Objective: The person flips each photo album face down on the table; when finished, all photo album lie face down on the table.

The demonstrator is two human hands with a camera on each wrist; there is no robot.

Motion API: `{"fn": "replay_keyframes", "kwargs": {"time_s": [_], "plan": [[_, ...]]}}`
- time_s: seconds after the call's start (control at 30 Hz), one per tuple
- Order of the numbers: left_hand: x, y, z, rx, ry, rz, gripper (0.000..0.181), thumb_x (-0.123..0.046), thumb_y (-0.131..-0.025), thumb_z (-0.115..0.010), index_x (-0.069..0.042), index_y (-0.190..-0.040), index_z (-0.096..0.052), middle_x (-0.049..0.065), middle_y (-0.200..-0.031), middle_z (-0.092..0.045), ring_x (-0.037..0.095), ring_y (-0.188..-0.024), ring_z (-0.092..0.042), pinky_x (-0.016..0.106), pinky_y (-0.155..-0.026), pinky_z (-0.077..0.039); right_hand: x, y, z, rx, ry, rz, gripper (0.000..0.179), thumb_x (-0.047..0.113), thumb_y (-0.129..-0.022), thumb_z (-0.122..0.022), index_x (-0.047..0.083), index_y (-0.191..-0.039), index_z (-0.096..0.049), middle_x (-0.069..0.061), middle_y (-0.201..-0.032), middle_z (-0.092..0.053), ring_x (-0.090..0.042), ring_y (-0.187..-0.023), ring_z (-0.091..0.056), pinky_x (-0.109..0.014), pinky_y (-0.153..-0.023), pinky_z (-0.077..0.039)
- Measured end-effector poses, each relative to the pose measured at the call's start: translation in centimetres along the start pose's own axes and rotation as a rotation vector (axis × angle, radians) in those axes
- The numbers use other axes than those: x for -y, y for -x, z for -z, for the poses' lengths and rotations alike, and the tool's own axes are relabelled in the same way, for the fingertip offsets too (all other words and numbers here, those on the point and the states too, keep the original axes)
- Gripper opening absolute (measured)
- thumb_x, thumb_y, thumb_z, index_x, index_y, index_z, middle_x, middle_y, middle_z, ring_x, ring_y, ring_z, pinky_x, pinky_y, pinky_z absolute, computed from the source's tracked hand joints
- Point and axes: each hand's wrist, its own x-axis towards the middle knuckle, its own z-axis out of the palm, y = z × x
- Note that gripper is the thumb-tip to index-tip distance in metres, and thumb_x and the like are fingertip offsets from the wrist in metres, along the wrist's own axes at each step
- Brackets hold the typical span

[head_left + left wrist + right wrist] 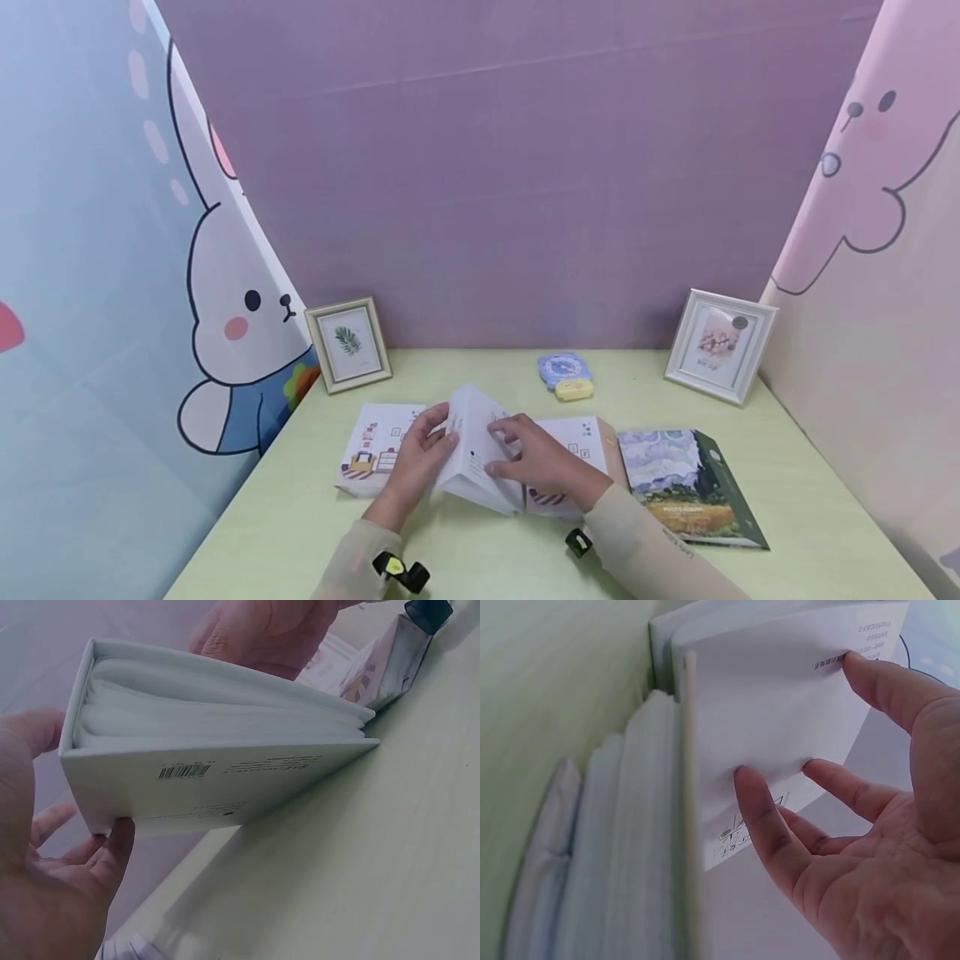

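Note:
A white photo album (468, 454) is tilted up off the yellow-green table in the head view. Thumb and fingers of my left hand (422, 457) pinch its spine end; the left wrist view shows the thumb on the barcode-printed cover (202, 780) and loose pages (225, 712) between the covers. My right hand (543, 458) touches the face on the other side. In the right wrist view its spread fingertips rest against a white printed surface (772, 712). White illustrated albums lie on either side, one at left (371, 437) and one partly under my right hand (577, 433).
A photo album with a painted landscape cover (667, 483) lies at right. Farther back are a blue and yellow clock-like object (565, 371), a picture frame with a leaf print (348, 343) and a white one (720, 346). A purple wall (510, 208) closes off the back.

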Motion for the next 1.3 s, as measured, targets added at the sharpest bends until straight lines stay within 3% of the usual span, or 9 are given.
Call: {"fn": "replay_keyframes", "kwargs": {"time_s": [0.13, 0.23, 0.33, 0.5, 0.63, 0.73, 0.97, 1.3], "plan": [[-0.09, -0.1, 0.19, 0.009, 0.108, 0.022, 0.058, -0.019, -0.109, -0.054, 0.002, -0.159, -0.033, 0.025, -0.158, -0.041, 0.028, -0.136, -0.053, 0.028, -0.106, -0.051, 0.24, 0.11, 0.31, 0.015, -0.066, 0.014, 0.07, 0.041, -0.093, -0.08, 0.024, -0.154, -0.049, -0.012, -0.143, -0.05, -0.033, -0.113, -0.067, -0.043, -0.086, -0.062], [-0.17, -0.17, 0.29, 0.025, 0.214, 0.033, 0.05, -0.014, -0.111, -0.045, 0.006, -0.156, -0.036, 0.025, -0.158, -0.041, 0.022, -0.13, -0.057, 0.032, -0.107, -0.052, 0.32, 0.14, 0.42, 0.026, -0.108, 0.032, 0.071, 0.04, -0.095, -0.078, 0.022, -0.156, -0.046, -0.012, -0.144, -0.05, -0.037, -0.126, -0.059, -0.045, -0.093, -0.06], [-0.26, -0.14, 0.36, 0.034, 0.249, 0.027, 0.045, -0.006, -0.109, -0.046, 0.006, -0.152, -0.042, 0.023, -0.155, -0.044, 0.02, -0.124, -0.061, 0.035, -0.103, -0.055, 0.35, 0.13, 0.44, 0.035, -0.147, 0.044, 0.071, 0.041, -0.098, -0.074, 0.019, -0.158, -0.042, -0.012, -0.148, -0.05, -0.038, -0.135, -0.051, -0.048, -0.101, -0.056], [-0.41, 0.09, 0.43, 0.063, 0.223, 0.016, 0.046, -0.006, -0.107, -0.054, 0.001, -0.151, -0.047, 0.02, -0.151, -0.049, 0.022, -0.122, -0.064, 0.037, -0.098, -0.059, 0.54, 0.06, 0.5, 0.043, -0.185, 0.062, 0.068, 0.039, -0.102, -0.069, 0.014, -0.158, -0.04, -0.016, -0.15, -0.05, -0.043, -0.136, -0.05, -0.055, -0.105, -0.052], [-0.46, 0.17, 0.55, 0.106, 0.213, -0.008, 0.047, -0.01, -0.108, -0.055, 0.0, -0.153, -0.046, 0.027, -0.154, -0.046, 0.024, -0.127, -0.062, 0.038, -0.103, -0.056, 0.65, 0.01, 0.54, 0.039, -0.182, 0.063, 0.066, 0.041, -0.104, -0.066, 0.013, -0.157, -0.039, -0.018, -0.15, -0.051, -0.043, -0.136, -0.051, -0.058, -0.108, -0.049], [-0.46, 0.14, 0.6, 0.132, 0.211, -0.01, 0.048, -0.011, -0.109, -0.055, -0.003, -0.154, -0.045, 0.024, -0.157, -0.044, 0.023, -0.13, -0.06, 0.038, -0.104, -0.056, 0.59, -0.01, 0.53, 0.037, -0.178, 0.061, 0.065, 0.042, -0.105, -0.064, 0.014, -0.158, -0.038, -0.018, -0.152, -0.05, -0.043, -0.136, -0.051, -0.059, -0.109, -0.048], [-0.56, -0.01, 0.45, 0.203, 0.227, 0.006, 0.049, -0.013, -0.112, -0.049, -0.01, -0.16, -0.04, 0.009, -0.165, -0.037, 0.022, -0.139, -0.053, 0.041, -0.106, -0.054, 0.38, -0.06, 0.4, 0.022, -0.202, 0.049, 0.065, 0.044, -0.105, -0.062, 0.016, -0.158, -0.036, -0.019, -0.153, -0.048, -0.04, -0.136, -0.052, -0.054, -0.107, -0.051], [-0.68, 0.42, 0.47, 0.22, 0.212, 0.023, 0.051, -0.016, -0.112, -0.049, -0.01, -0.161, -0.037, 0.011, -0.166, -0.036, 0.024, -0.135, -0.057, 0.042, -0.104, -0.055, 0.47, 0.04, 0.09, 0.043, -0.253, 0.071, 0.065, 0.044, -0.107, -0.058, 0.012, -0.159, -0.035, -0.02, -0.155, -0.046, -0.039, -0.137, -0.051, -0.046, -0.105, -0.054]]}}
